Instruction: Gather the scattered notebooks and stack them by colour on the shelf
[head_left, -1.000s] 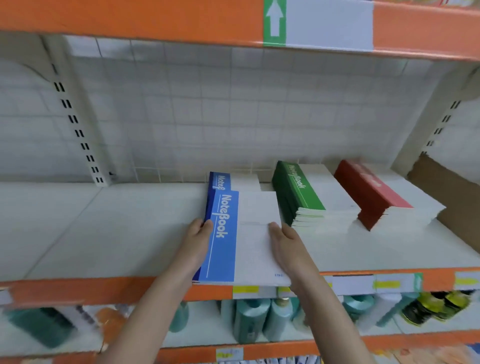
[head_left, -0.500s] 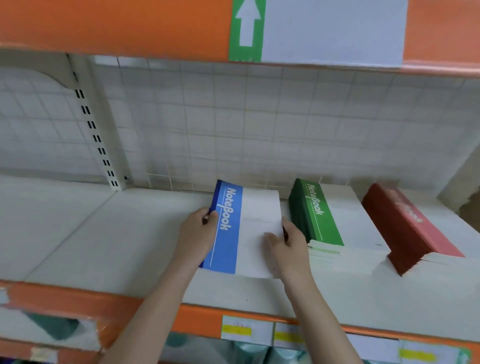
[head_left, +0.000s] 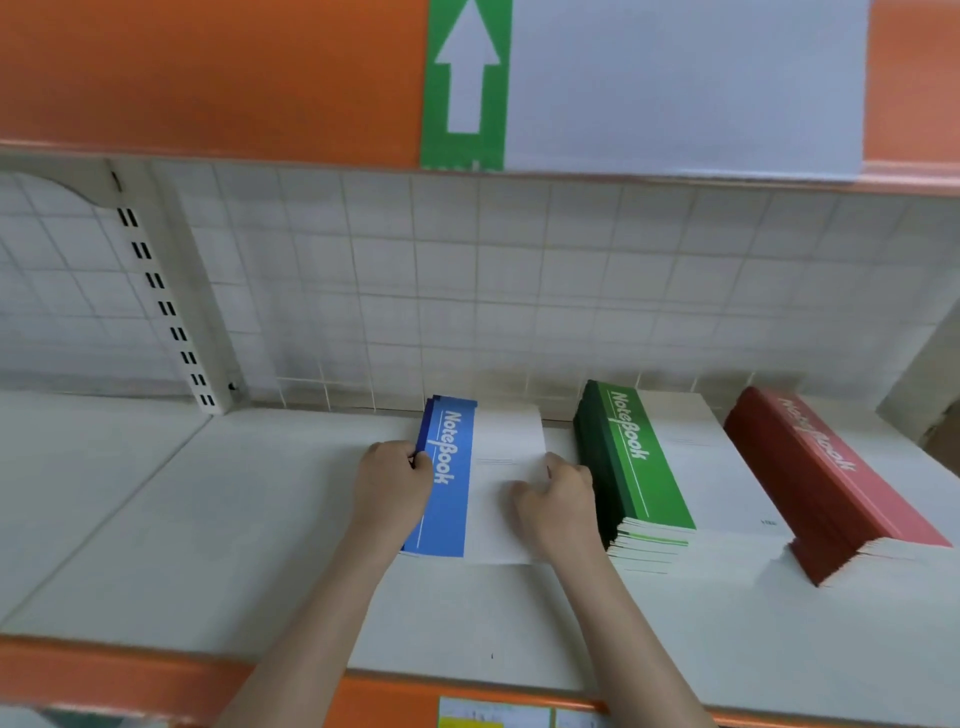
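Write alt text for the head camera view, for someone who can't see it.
Two hands grip a blue notebook stack on a white shelf, the left hand at its spine, the right hand on its white side. Beside it, further right, sit a green stack and a red stack.

White wire-grid back panel (head_left: 467, 291), orange shelf edges (head_left: 208, 78), blurred.

Two bare forearms rise from six o'clock, unsleeved up to the frame edge. The left hand (head_left: 392, 486), toward nine o'clock, and the right hand (head_left: 561, 506), toward three o'clock, wear no gloves, rings, watch or bracelet. No clothing shows anywhere on either arm.
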